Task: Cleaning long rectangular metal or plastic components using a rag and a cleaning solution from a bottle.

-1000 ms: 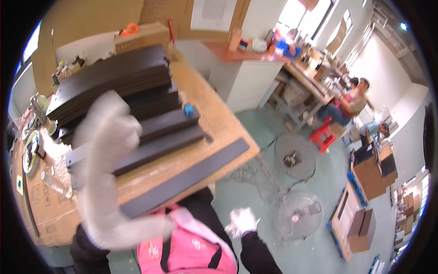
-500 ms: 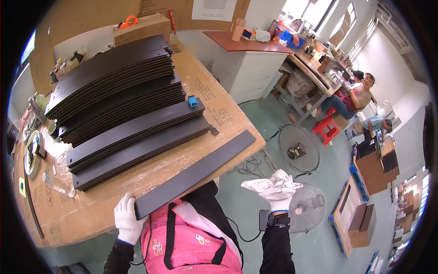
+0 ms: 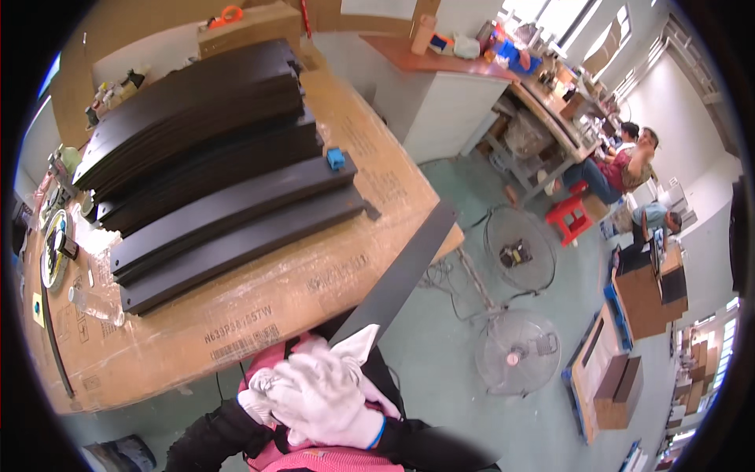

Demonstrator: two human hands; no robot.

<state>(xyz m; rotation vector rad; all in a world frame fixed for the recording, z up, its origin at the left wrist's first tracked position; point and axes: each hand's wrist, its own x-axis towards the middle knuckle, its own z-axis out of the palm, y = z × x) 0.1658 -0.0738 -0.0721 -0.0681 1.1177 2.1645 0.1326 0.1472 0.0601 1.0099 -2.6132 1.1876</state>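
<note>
A long, flat dark grey panel point(image 3: 405, 271) slants from my lap toward the table's right corner. Its near end disappears under my gloved hands and a white cloth point(image 3: 358, 348). My left hand point(image 3: 261, 393), in a white knit glove, is closed at that near end, its grip partly covered. Across it lies my right hand point(image 3: 334, 401), also white-gloved and closed on the cloth, pressing it against the panel's end. Stacks of similar dark panels point(image 3: 236, 224) lie on the cardboard-covered table point(image 3: 259, 334), and a small blue block point(image 3: 336, 158) sits on one stack.
A clear plastic bottle point(image 3: 96, 305) lies at the table's left side. Two floor fans stand to the right, one a clear-bladed fan point(image 3: 517, 352). Beyond are a red stool point(image 3: 569, 220), seated people at a bench, and a pallet point(image 3: 586, 377) with boards.
My right hand has brought the cloth from the right over to the panel's near end, beside my left hand. The panel has swung to a steeper slant, its near end moving right.
</note>
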